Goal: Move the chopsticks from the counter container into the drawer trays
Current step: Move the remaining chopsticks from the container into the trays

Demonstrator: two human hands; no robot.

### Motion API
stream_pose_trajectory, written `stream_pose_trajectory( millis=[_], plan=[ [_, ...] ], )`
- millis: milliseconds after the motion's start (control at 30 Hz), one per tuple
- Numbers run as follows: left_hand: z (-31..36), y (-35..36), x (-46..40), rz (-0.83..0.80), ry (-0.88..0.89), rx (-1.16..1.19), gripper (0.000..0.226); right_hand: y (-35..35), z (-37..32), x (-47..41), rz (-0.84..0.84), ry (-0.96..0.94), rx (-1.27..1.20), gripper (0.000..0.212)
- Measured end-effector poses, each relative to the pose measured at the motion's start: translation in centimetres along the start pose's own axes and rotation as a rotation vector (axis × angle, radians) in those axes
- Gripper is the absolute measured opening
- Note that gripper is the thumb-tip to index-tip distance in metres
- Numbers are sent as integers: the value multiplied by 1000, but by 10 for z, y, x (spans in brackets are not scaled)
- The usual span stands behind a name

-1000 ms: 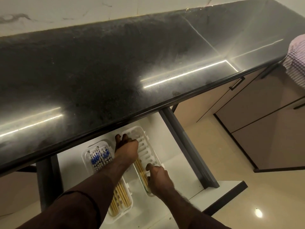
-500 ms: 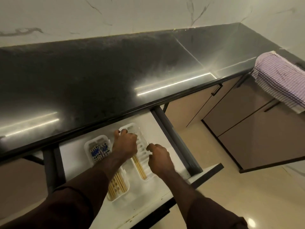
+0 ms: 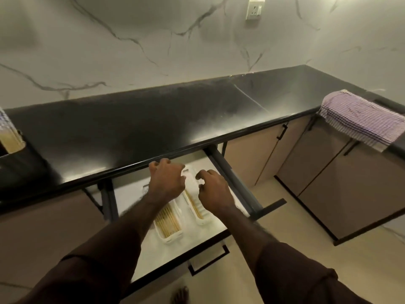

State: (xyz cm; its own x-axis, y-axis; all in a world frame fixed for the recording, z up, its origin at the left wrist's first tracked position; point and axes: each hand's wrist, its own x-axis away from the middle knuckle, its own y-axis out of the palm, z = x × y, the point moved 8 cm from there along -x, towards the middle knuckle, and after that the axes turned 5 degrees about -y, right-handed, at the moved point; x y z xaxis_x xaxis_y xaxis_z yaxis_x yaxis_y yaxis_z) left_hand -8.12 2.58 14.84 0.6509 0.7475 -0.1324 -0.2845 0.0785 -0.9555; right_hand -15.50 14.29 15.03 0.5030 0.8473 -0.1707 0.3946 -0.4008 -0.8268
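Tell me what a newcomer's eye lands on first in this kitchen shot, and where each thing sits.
First the left hand and right hand, both empty, fingers loosely curled, above the white trays holding chopsticks in the open drawer under the black counter. Next the purple checked towel draped over the counter's right end. At far left, a container is cut off by the frame.

Both arms reaching forward, dark sleeves to mid-forearm. Left hand [image 3: 167,179] and right hand [image 3: 213,189] hovering side by side, palms down, fingers loosely curling, holding nothing.
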Motion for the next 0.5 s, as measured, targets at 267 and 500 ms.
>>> stream_pose_trajectory(
  millis=[267,500],
  plan=[
    [-78,-108,35,163,-55,107,35,-10,-119,-13,81,-184,-31,29],
    [-183,-198,56,306,-114,64,42,4,-251,-48,183,-344,-73,27]
  ],
)
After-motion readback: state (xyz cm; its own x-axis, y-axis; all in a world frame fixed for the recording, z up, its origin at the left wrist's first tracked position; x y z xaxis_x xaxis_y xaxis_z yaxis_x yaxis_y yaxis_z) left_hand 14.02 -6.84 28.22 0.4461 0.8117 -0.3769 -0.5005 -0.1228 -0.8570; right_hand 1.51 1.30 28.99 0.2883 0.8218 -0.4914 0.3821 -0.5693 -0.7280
